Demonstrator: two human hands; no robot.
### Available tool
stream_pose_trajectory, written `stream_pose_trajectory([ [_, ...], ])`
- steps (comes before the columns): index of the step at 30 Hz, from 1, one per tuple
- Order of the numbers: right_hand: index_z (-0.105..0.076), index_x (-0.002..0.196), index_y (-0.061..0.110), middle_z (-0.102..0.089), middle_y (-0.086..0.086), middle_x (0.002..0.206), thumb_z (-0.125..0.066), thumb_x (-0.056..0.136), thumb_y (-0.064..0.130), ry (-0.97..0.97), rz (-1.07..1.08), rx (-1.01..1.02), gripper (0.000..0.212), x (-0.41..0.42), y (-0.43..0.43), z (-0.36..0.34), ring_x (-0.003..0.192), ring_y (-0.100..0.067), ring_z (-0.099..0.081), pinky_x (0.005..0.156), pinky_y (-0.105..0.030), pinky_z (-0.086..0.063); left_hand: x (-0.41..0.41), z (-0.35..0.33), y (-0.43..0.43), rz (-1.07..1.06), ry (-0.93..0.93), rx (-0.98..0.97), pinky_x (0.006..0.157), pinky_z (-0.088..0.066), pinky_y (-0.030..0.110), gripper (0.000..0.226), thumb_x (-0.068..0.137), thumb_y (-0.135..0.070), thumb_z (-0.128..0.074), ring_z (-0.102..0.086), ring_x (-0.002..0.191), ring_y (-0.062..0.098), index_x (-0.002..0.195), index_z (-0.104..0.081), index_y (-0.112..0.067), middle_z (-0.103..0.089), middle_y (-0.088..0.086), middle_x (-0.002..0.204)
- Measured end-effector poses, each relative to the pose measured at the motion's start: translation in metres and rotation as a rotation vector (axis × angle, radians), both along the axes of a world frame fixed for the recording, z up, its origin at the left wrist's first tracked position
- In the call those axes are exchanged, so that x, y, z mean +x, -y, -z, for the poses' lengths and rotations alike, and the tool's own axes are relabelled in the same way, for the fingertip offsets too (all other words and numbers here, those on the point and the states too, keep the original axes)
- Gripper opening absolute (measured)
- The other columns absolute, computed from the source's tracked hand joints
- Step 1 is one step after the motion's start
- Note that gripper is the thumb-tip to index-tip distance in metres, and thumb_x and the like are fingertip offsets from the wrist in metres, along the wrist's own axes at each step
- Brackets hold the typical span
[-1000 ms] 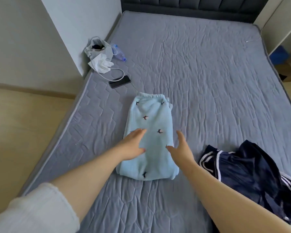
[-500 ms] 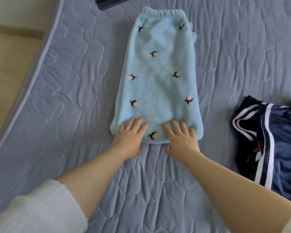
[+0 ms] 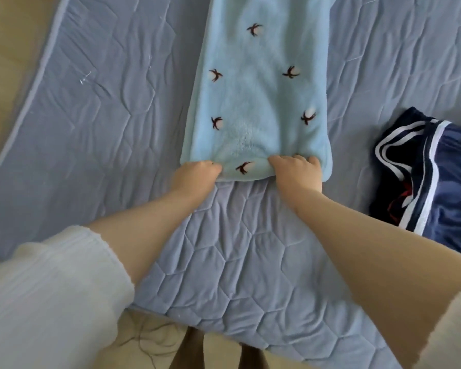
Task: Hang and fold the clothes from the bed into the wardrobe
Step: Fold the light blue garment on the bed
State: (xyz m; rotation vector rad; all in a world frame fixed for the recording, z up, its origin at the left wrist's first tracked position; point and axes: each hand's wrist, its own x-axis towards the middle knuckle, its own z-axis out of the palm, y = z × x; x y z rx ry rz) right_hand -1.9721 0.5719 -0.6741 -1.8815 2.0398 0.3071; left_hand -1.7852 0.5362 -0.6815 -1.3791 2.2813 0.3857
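A light blue fleece garment (image 3: 256, 102) with small dark bird-like marks lies folded lengthwise on the grey quilted bed (image 3: 91, 115). Its top runs out of view. My left hand (image 3: 194, 175) grips the near left corner of its bottom edge, fingers curled under the fabric. My right hand (image 3: 298, 173) grips the near right part of the same edge, fingers curled over it. A navy blue garment with white stripes (image 3: 437, 177) lies crumpled at the right.
The bed's near edge (image 3: 224, 339) crosses the bottom of the view, with pale wooden floor (image 3: 133, 350) and my feet below it. More floor shows past the bed's left edge. White sleeves cover both my upper forearms.
The camera has dropped closer over the bed. Both hands slid from lying flat on the blue garment to its near edge, and their fingers have curled to grip it.
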Motion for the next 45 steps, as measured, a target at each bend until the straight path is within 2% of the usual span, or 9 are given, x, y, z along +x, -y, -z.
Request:
stream_pose_trajectory([
  [4, -0.057, 0.104, 0.016, -0.064, -0.007, 0.090, -0.045, 0.080, -0.001, 0.053, 0.026, 0.049, 0.032, 0.003, -0.024, -0.025, 0.079, -0.026, -0.051, 0.074, -0.031, -0.025, 0.023, -0.027, -0.051, 0.093, -0.163, -0.248, 0.050, -0.047, 0.026, 0.036, 0.054, -0.003, -0.083, -0.064, 0.061, 0.024, 0.086, -0.069, -0.013, -0.066, 0.003, 0.071],
  [8, -0.056, 0.112, 0.019, -0.064, -0.007, 0.091, -0.041, 0.081, 0.001, 0.145, 0.031, 0.118, 0.039, 0.009, -0.047, -0.038, 0.079, -0.029, -0.053, 0.076, -0.032, -0.031, 0.024, -0.031, -0.063, 0.049, -0.096, -0.389, 0.084, -0.048, 0.043, 0.074, 0.053, -0.020, -0.085, -0.061, 0.100, 0.033, 0.122, -0.060, -0.018, -0.060, 0.012, 0.118],
  [10, -0.057, 0.113, 0.021, -0.065, -0.007, 0.093, -0.040, 0.082, 0.001, 0.198, 0.043, 0.144, 0.040, 0.010, -0.060, -0.042, 0.084, -0.030, -0.057, 0.077, -0.032, -0.033, 0.019, -0.030, -0.057, 0.081, -0.039, -0.309, 0.107, -0.029, 0.049, 0.088, 0.066, -0.026, -0.078, -0.034, 0.134, 0.035, 0.143, -0.035, -0.023, -0.035, 0.012, 0.146],
  [12, -0.056, 0.112, 0.023, -0.066, -0.006, 0.093, -0.041, 0.085, 0.004, 0.205, 0.031, 0.174, 0.037, 0.010, -0.076, -0.046, 0.084, -0.030, -0.059, 0.075, -0.031, -0.031, 0.014, -0.028, -0.054, 0.115, 0.010, -0.135, 0.113, -0.013, 0.042, 0.071, 0.085, -0.022, -0.059, -0.016, 0.142, 0.026, 0.146, -0.023, -0.024, -0.024, 0.004, 0.152],
  [16, -0.051, 0.101, 0.023, -0.063, -0.004, 0.092, -0.038, 0.088, 0.008, 0.162, -0.016, 0.319, 0.024, 0.010, -0.106, -0.055, 0.075, -0.026, -0.050, 0.076, -0.029, -0.029, 0.011, -0.037, -0.070, 0.153, -0.005, 0.067, 0.085, -0.040, 0.032, 0.034, 0.090, -0.015, -0.045, -0.051, 0.114, 0.025, 0.122, -0.054, -0.025, -0.058, -0.002, 0.121],
  [24, -0.056, 0.109, 0.022, -0.061, -0.007, 0.105, -0.041, 0.087, 0.013, 0.292, -0.025, 0.628, 0.027, 0.041, -0.181, -0.096, 0.090, -0.027, -0.053, 0.076, -0.033, -0.042, 0.029, -0.090, -0.128, 0.339, 0.206, 0.477, 0.063, -0.037, 0.029, 0.011, 0.088, -0.015, -0.045, -0.056, 0.095, 0.025, 0.089, -0.056, -0.019, -0.060, 0.007, 0.106],
  [34, -0.055, 0.125, 0.016, -0.056, -0.008, 0.126, -0.049, 0.091, 0.020, 0.539, -0.108, 0.980, 0.034, 0.071, -0.243, -0.135, 0.113, -0.026, -0.051, 0.085, -0.028, -0.035, 0.058, -0.132, -0.186, 0.282, 0.358, 0.973, 0.070, -0.042, 0.030, 0.032, 0.084, -0.024, -0.063, -0.052, 0.085, 0.021, 0.113, -0.061, -0.013, -0.063, 0.011, 0.112],
  [39, -0.053, 0.125, 0.016, -0.055, -0.005, 0.126, -0.053, 0.090, 0.023, 0.581, -0.069, 1.036, 0.036, 0.057, -0.208, -0.148, 0.104, -0.020, -0.049, 0.088, -0.029, -0.037, 0.055, -0.144, -0.156, 0.173, 0.369, 0.948, 0.082, -0.041, 0.030, 0.049, 0.080, -0.031, -0.068, -0.053, 0.110, 0.025, 0.125, -0.054, -0.018, -0.056, 0.005, 0.123],
  [45, -0.058, 0.120, 0.020, -0.057, -0.003, 0.124, -0.056, 0.088, 0.018, 0.672, 0.205, 0.814, 0.032, 0.015, -0.138, -0.168, 0.114, -0.021, -0.052, 0.100, -0.032, -0.038, 0.032, -0.169, -0.069, 0.075, 0.140, 0.791, 0.071, -0.043, 0.026, 0.021, 0.075, -0.029, -0.072, -0.055, 0.086, 0.018, 0.092, -0.062, -0.022, -0.059, -0.003, 0.092],
])
